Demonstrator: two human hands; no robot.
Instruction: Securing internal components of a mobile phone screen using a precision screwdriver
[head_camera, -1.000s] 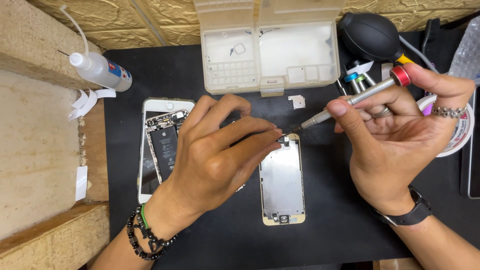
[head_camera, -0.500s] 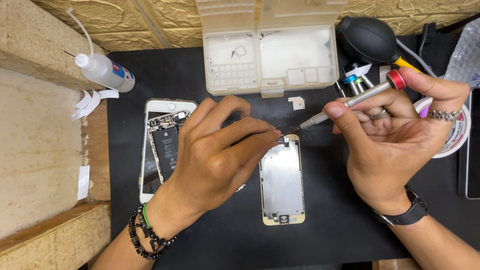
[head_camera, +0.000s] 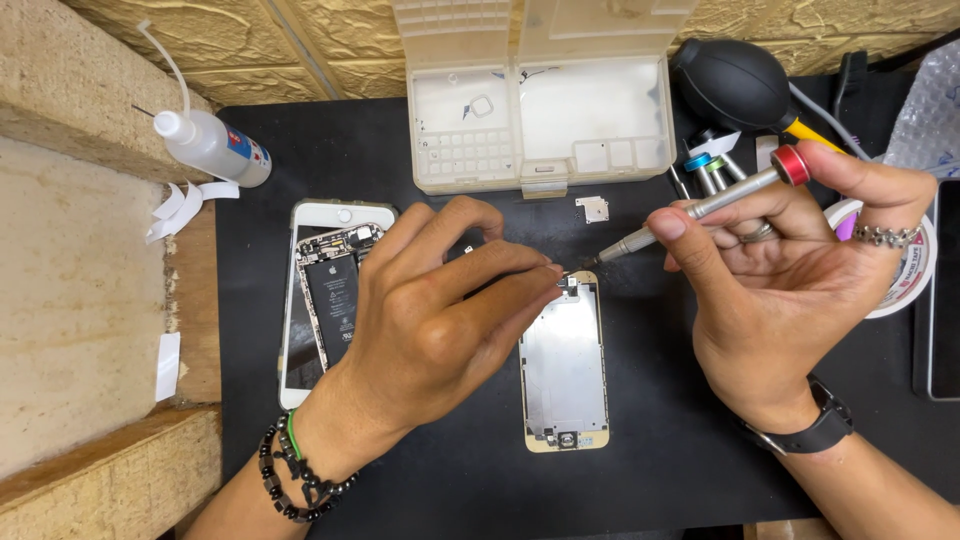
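A detached phone screen panel (head_camera: 565, 375) lies back-side up on the black mat (head_camera: 660, 460). My left hand (head_camera: 440, 310) reaches across it, fingertips pinched at the panel's top edge, steadying it or a tiny part there. My right hand (head_camera: 790, 290) holds a slim silver screwdriver (head_camera: 700, 208) with a red cap, its tip touching the panel's top edge next to my left fingertips. The opened phone body (head_camera: 330, 300) with its battery showing lies to the left, partly covered by my left hand.
A translucent parts box (head_camera: 540, 110) stands open at the back, a small metal bracket (head_camera: 593, 208) in front of it. A black air blower (head_camera: 730, 85), spare screwdrivers (head_camera: 705, 172), a tape roll (head_camera: 905, 270) and a squeeze bottle (head_camera: 210, 145) surround the mat. Wooden ledges border the left.
The screwdriver tip has come down left to the panel's top edge, meeting my left fingertips. My left hand has barely shifted.
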